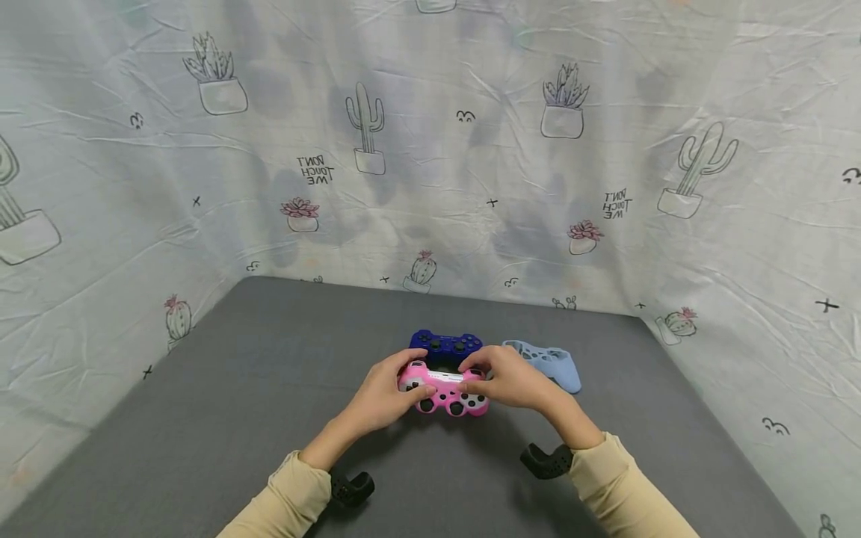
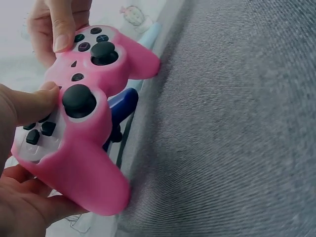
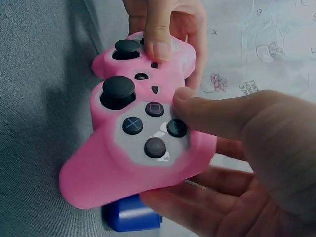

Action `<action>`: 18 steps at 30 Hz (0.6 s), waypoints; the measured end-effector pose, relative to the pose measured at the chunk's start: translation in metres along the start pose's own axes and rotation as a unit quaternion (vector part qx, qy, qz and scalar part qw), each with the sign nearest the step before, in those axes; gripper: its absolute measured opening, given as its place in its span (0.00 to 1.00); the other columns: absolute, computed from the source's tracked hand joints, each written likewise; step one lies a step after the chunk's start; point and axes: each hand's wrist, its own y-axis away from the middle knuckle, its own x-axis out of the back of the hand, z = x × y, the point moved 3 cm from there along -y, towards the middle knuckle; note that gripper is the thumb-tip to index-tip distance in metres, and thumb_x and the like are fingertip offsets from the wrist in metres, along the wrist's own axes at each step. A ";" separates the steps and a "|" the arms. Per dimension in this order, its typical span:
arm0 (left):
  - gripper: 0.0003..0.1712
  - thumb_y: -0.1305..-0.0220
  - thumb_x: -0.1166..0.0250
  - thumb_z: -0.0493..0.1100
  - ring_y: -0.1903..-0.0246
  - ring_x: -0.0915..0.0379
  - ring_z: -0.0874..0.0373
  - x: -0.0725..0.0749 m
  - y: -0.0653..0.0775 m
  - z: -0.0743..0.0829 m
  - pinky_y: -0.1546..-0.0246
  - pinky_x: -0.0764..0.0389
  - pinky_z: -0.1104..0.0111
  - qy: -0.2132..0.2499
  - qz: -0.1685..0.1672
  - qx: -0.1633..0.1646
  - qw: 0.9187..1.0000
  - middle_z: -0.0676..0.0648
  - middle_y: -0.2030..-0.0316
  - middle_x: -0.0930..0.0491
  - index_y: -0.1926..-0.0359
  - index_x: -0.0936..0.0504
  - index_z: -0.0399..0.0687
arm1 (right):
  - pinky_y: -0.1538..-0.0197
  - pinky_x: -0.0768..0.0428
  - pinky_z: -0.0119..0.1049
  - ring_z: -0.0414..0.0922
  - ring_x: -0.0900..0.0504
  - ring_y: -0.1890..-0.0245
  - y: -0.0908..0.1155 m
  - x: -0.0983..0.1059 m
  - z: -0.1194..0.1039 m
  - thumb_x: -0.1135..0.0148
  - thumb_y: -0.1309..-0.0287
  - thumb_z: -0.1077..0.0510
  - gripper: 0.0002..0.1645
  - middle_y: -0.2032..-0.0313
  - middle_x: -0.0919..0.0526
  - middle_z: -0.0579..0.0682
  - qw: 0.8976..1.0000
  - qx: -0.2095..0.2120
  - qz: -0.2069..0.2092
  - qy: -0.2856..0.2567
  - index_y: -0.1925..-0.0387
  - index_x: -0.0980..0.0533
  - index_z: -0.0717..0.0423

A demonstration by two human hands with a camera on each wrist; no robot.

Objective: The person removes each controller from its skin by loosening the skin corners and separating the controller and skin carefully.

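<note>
Printed cloth (image 1: 430, 217) rises as a backdrop past the pink controller; a grey bench (image 1: 282, 351) spreads beneath it. At the controller's left end, the left hand (image 1: 386, 392) grips with thumb on the face and fingers wrapped behind; the right hand (image 1: 509, 379) holds the right end the same way. The pink controller (image 1: 452, 394) itself — white buttoned panels inside a pink cover (image 2: 94, 173) — is tipped up between the hands, its handles angled down toward the bench; I cannot tell whether they touch it.

Beyond it and to the right lies a light-blue cover (image 1: 563, 368), and just beyond it a blue controller (image 1: 447, 342). Smaller still are its black thumbsticks (image 3: 118, 89) and round buttons (image 3: 154, 109).

The likeliest trouble, I judge, is the soft cover sliding or stretching under uneven thumb pressure, letting one end slip. A sudden forward push might knock the blue controller, being so near — and a thumb drifting inward could press buttons or catch the cover's edge.
</note>
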 end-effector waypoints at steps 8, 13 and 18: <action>0.35 0.42 0.26 0.46 0.44 0.29 0.51 -0.001 0.002 0.002 0.49 0.24 0.56 -0.008 0.024 -0.024 0.999 0.46 0.41 0.26 0.35 0.27 0.45 | 0.68 0.20 0.33 0.38 0.23 0.71 0.002 -0.007 0.006 0.26 0.46 0.54 0.10 0.65 0.17 0.43 0.995 0.019 0.092 -0.032 0.61 0.14 0.53; 0.34 0.42 0.26 0.45 0.52 0.27 0.56 0.000 0.002 0.003 0.58 0.22 0.62 -0.006 0.020 -0.035 0.999 0.47 0.43 0.25 0.36 0.26 0.45 | 0.72 0.21 0.32 0.38 0.21 0.73 0.004 -0.011 0.006 0.25 0.47 0.58 0.08 0.64 0.14 0.46 0.989 0.027 0.136 -0.043 0.64 0.13 0.53; 0.34 0.41 0.26 0.46 0.58 0.28 0.58 -0.003 0.002 0.003 0.64 0.24 0.65 -0.010 0.007 -0.041 0.999 0.47 0.44 0.24 0.35 0.26 0.46 | 0.79 0.24 0.31 0.36 0.22 0.80 0.007 -0.015 0.004 0.25 0.48 0.61 0.07 0.64 0.13 0.50 0.986 0.044 0.161 -0.024 0.64 0.12 0.56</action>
